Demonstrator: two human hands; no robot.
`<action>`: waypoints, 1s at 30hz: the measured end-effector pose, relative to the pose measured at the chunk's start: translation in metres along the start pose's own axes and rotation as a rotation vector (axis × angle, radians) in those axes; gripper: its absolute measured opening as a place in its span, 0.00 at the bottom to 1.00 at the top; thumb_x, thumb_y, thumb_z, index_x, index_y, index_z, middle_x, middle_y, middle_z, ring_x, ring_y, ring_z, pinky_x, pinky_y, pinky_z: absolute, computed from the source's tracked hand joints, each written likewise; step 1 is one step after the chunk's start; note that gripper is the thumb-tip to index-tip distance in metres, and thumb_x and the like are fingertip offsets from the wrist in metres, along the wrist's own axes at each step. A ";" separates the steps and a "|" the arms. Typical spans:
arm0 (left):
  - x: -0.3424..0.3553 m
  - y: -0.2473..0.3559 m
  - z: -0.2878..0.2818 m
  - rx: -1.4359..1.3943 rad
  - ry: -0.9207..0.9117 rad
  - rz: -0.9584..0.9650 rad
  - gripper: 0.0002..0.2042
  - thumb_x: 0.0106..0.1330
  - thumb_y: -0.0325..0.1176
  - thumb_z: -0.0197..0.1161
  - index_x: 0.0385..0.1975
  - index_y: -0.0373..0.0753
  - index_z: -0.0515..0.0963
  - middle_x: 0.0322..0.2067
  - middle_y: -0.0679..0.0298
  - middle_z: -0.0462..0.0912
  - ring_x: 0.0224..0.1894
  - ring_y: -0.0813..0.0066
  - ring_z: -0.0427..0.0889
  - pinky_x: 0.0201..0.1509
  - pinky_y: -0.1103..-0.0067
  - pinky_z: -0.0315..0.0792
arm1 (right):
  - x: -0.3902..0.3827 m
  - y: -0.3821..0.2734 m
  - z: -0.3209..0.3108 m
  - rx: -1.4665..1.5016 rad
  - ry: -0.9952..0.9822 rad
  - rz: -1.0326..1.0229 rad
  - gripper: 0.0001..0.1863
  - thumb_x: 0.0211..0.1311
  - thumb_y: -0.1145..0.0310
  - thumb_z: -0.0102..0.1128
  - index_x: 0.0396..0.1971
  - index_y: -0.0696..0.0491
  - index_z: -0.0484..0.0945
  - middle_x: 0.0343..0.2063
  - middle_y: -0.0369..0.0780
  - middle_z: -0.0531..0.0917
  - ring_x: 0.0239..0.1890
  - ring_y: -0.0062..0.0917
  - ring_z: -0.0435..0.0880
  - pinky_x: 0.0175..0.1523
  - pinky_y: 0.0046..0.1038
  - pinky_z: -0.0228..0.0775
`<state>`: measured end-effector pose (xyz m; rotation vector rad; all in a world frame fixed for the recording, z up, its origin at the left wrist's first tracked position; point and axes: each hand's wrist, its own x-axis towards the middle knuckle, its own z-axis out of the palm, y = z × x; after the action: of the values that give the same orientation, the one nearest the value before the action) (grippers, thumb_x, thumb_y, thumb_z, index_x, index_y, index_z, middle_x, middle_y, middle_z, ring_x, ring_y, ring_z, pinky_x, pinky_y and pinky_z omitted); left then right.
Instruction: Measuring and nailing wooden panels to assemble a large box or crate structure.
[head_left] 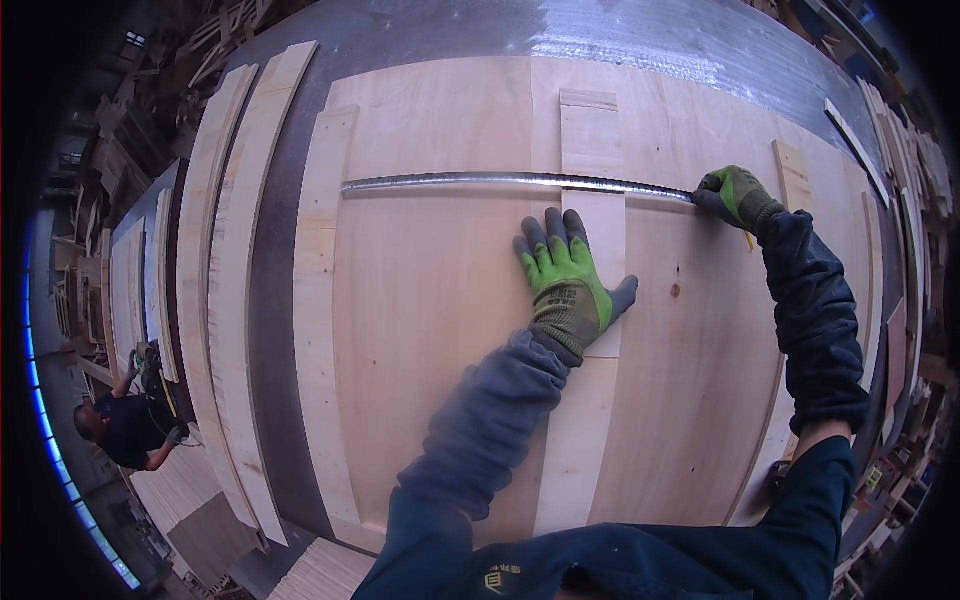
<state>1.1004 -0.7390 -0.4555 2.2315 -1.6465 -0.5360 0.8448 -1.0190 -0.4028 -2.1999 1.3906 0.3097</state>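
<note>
A long steel ruler (480, 180) lies across a wide plywood panel (430, 350) and over the pale board (590, 140) down its middle. My right hand (738, 197), in a green and grey glove, is closed on the ruler's right end. Below that hand pokes out a thin yellow stick (750, 242), perhaps a pencil. My left hand (568, 280), gloved alike, rests with fingers spread on the middle board and panel, just under the ruler and apart from it. Another pale board (320, 250) runs along the panel's left side.
Two long loose boards (240, 270) lie left of the panel on the dark metal table (400, 40). A narrow strip (855, 150) lies at the far right. A co-worker (130, 425) handles a tool at the far left, near stacked sheets (190, 510).
</note>
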 end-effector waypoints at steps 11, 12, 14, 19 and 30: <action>-0.005 0.009 0.008 0.068 0.033 -0.035 0.64 0.77 0.73 0.70 0.96 0.26 0.55 0.95 0.31 0.54 0.97 0.22 0.44 1.00 0.37 0.31 | -0.151 0.043 0.052 0.695 0.290 0.156 0.43 0.81 0.43 0.83 0.82 0.58 0.84 0.42 0.42 0.94 0.42 0.26 0.92 0.50 0.35 0.85; -0.005 0.011 0.014 0.066 0.034 -0.019 0.64 0.77 0.73 0.70 0.96 0.26 0.55 0.95 0.31 0.54 0.97 0.22 0.44 1.00 0.37 0.31 | -0.179 0.059 0.075 0.748 0.442 0.120 0.44 0.80 0.42 0.84 0.81 0.59 0.84 0.40 0.41 0.93 0.39 0.28 0.91 0.48 0.38 0.84; -0.004 -0.004 0.027 0.152 0.179 0.012 0.54 0.84 0.67 0.66 0.95 0.28 0.61 0.92 0.33 0.63 0.96 0.22 0.52 1.00 0.36 0.36 | -0.233 0.044 0.099 0.305 0.530 0.294 0.46 0.78 0.40 0.85 0.80 0.60 0.85 0.40 0.44 0.93 0.40 0.37 0.93 0.51 0.42 0.87; -0.001 0.002 0.050 0.162 0.236 0.028 0.42 0.91 0.57 0.60 0.93 0.32 0.67 0.92 0.40 0.68 0.94 0.26 0.60 0.99 0.39 0.44 | -0.315 0.069 0.190 -0.266 0.600 0.179 0.41 0.76 0.39 0.80 0.73 0.57 0.87 0.61 0.50 0.91 0.65 0.53 0.88 0.72 0.56 0.79; -0.014 0.035 0.050 0.196 0.183 0.008 0.41 0.92 0.58 0.57 0.93 0.35 0.68 0.92 0.45 0.68 0.94 0.30 0.61 0.99 0.42 0.48 | -0.769 0.158 0.238 -0.335 0.466 0.732 0.39 0.71 0.68 0.73 0.80 0.67 0.79 0.79 0.63 0.81 0.85 0.66 0.76 0.93 0.62 0.59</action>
<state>1.0442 -0.7372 -0.4817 2.3297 -1.6742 -0.1682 0.3782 -0.3511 -0.3047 -1.9923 2.5551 0.3039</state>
